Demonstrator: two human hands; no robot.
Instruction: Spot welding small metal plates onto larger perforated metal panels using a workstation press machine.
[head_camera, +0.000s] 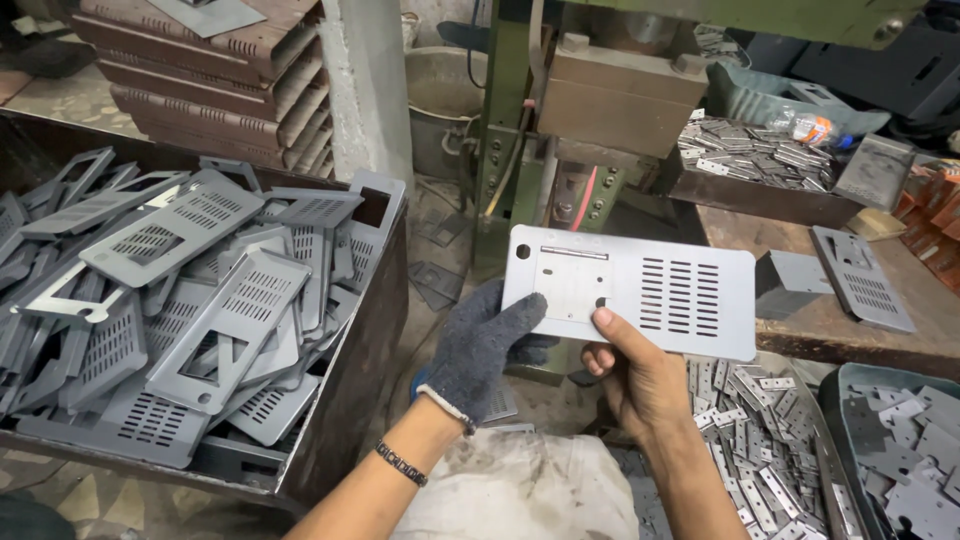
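Both hands hold 1 grey slotted metal plate (630, 290) at centre, before the press (600, 110): gloved left hand (480, 345) grips its near-left edge, bare right hand (635, 375) pinches its near edge. Bin of plates (180, 300) at left looks full; judged early.

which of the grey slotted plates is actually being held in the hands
The flat slotted plate at the centre, gripped by the gloved left hand and bare right hand. The others lie piled in the bin or on the bench.
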